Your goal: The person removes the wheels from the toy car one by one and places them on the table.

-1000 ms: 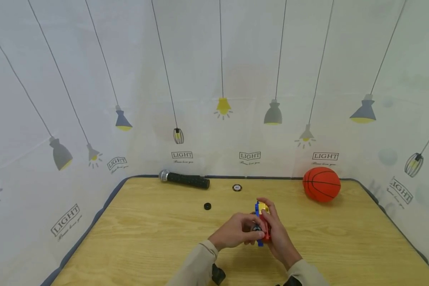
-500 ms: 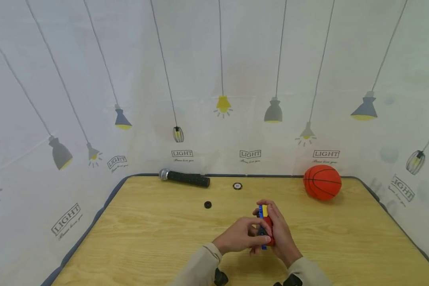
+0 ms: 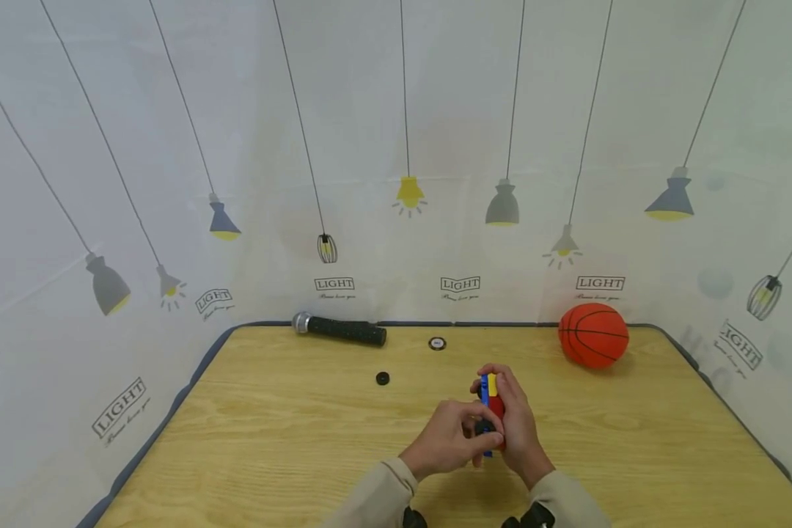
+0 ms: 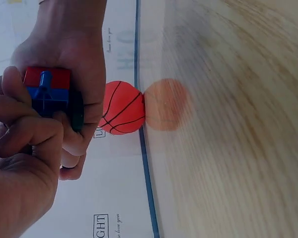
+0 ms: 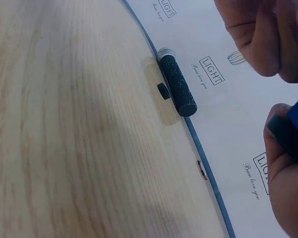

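Note:
A small block-like toy vehicle (image 3: 495, 405) with a blue base and a red and yellow body is held up above the table. My right hand (image 3: 523, 433) grips it from the right side, fingers curled round its far end. The left hand (image 3: 441, 438) pinches a black wheel (image 3: 482, 426) at the vehicle's near left side between thumb and forefinger. In the left wrist view, the toy's blue underside (image 4: 49, 101) shows a blue peg, with a dark wheel (image 4: 77, 111) beside it. Fingers hide whether the pinched wheel is fully seated.
On the wooden table (image 3: 270, 440), a loose black wheel (image 3: 383, 378) lies left of the hands. Behind it are a black microphone (image 3: 346, 331) and a round black-and-white disc (image 3: 438, 343). A red toy basketball (image 3: 593, 336) sits at the back right, near the printed wall cloth.
Both hands and the toy vehicle have shifted slightly right. The left fingers have stayed at the wheel, and the vehicle has turned a little in the right hand. Objects on the table have not moved.

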`<state>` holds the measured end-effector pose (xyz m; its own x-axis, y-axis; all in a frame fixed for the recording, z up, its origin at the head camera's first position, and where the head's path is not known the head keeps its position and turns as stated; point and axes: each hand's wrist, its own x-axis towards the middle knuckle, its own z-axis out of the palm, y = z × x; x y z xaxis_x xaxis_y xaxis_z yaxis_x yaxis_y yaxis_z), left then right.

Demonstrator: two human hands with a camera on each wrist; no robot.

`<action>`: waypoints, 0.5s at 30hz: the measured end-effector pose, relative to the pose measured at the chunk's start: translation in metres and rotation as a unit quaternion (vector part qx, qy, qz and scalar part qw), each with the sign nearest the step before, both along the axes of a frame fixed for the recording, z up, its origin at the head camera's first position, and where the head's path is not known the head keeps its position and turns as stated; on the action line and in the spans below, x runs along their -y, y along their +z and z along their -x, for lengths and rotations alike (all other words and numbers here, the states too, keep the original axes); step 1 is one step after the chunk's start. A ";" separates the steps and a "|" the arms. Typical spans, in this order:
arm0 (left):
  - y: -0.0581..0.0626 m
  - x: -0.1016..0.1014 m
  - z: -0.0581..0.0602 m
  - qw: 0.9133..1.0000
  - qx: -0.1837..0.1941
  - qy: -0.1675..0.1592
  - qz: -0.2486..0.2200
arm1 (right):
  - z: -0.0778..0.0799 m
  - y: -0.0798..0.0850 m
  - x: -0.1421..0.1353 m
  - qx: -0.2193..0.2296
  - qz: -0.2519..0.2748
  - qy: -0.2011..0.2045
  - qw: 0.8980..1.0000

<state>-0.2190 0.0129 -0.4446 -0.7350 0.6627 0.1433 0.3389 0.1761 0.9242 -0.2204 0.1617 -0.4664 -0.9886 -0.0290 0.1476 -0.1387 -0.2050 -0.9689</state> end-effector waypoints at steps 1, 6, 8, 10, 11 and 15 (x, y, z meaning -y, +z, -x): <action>0.000 0.000 0.000 1.000 -0.007 0.004 0.001 | 0.001 0.000 0.000 -0.002 -0.009 -0.007 1.000; 0.002 0.002 -0.001 0.997 -0.061 0.028 0.029 | 0.003 -0.005 -0.003 -0.018 -0.120 -0.072 0.990; 0.004 0.005 0.001 0.998 -0.053 0.024 0.030 | 0.002 -0.006 -0.005 -0.006 -0.139 -0.088 0.986; 0.005 0.009 0.005 0.999 -0.023 0.013 0.018 | 0.002 -0.006 -0.007 0.011 -0.122 -0.085 0.989; 0.005 0.012 0.007 1.000 0.001 0.005 0.010 | 0.002 -0.004 -0.009 0.020 -0.100 -0.077 0.992; 0.002 0.027 0.019 0.997 0.071 -0.014 -0.018 | 0.003 0.003 -0.015 0.032 -0.028 -0.036 0.998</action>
